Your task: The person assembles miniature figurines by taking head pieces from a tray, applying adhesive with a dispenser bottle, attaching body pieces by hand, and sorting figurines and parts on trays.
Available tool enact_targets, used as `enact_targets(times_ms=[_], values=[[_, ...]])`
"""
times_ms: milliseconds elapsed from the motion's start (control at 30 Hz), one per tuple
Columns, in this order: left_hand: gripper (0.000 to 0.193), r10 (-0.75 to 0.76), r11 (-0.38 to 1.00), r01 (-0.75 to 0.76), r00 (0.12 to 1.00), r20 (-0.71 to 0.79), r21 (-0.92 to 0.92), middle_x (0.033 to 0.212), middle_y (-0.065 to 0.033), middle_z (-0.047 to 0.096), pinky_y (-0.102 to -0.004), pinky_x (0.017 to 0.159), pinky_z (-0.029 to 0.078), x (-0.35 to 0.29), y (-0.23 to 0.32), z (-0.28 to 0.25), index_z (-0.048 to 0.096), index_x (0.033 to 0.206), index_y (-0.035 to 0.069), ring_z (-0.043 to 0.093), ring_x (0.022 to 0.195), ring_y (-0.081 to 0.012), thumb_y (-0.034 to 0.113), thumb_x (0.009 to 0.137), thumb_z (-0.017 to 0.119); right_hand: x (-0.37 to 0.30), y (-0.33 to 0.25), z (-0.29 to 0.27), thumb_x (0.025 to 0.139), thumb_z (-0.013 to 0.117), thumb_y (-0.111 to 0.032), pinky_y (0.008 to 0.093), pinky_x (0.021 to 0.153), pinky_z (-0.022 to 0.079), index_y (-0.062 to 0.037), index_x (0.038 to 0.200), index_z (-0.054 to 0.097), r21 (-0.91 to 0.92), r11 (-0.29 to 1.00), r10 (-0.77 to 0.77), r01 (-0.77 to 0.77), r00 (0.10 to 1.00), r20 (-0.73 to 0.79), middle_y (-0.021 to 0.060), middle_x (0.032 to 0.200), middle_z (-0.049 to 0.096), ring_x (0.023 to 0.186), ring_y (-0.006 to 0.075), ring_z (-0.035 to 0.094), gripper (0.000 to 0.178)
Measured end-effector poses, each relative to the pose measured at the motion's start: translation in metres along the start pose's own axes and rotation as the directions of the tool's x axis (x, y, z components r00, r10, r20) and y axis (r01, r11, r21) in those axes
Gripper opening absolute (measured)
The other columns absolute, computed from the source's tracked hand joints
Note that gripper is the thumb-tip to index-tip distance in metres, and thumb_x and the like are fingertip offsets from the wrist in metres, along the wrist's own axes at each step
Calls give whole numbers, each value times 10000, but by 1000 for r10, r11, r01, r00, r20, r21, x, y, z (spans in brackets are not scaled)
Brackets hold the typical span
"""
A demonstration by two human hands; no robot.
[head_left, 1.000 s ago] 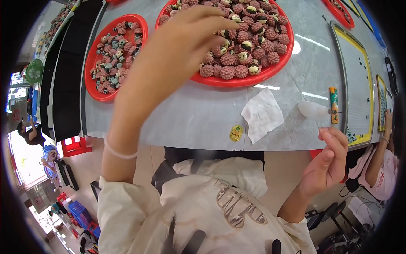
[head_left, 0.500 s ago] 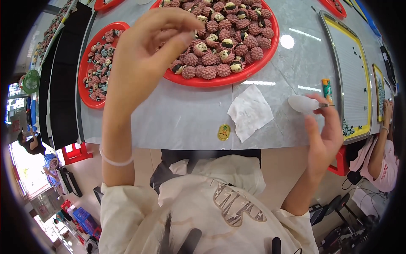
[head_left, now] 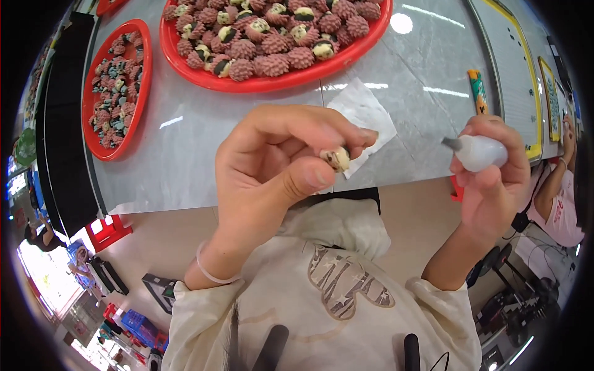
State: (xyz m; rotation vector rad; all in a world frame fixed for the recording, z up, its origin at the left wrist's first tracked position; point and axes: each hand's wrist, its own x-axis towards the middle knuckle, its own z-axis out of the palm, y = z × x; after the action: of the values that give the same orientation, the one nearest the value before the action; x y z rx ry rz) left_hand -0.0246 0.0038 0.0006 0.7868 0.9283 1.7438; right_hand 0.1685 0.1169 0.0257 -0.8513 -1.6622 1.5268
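Left grip (head_left: 263, 185) pinches; right grip (head_left: 498, 185) curls inward.

Beige floor (head_left: 176, 244), red stool (head_left: 110, 237), seemingly bright window (head_left: 42, 269)

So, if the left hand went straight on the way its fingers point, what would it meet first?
Probably the dark tip of the white bottle in the right hand; depth is unclear, but the white cloth seems to lie lower, on the table.
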Motion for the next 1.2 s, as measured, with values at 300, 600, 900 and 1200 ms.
enact_targets(times_ms=[300,600,900,1200], values=[[363,-68,997,68,998,-13,-30,937,-150,518,-238,635,482,-12,-14,8,466,961,42,571,811,-210,236,722,659,0,-13,4,775,551,-393,243,686,386,23,998,460,-121,977,-167,176,983,77,144,871,476,816,180,470,481],[338,-188,980,184,981,-48,-76,936,-170,513,-217,609,508,-14,-11,14,474,957,2,570,794,-211,184,731,646,-11,-15,7,772,544,-400,265,660,409,70,974,460,-278,915,-288,292,956,57,164,837,486,741,185,468,518],[312,-199,978,194,978,-59,-79,924,-158,508,-209,607,504,-13,-14,16,469,951,2,566,796,-220,157,738,636,-18,-22,-4,755,576,-378,264,580,409,88,984,455,-417,765,-486,490,865,126,181,798,509,665,201,478,533],[278,-159,970,155,987,-5,-187,959,-181,534,-276,668,502,-13,-18,17,482,941,-27,582,824,-238,131,756,618,-1,10,-3,754,578,-83,288,708,426,15,969,407,-117,961,-262,251,961,-93,174,915,538,817,215,534,292]])
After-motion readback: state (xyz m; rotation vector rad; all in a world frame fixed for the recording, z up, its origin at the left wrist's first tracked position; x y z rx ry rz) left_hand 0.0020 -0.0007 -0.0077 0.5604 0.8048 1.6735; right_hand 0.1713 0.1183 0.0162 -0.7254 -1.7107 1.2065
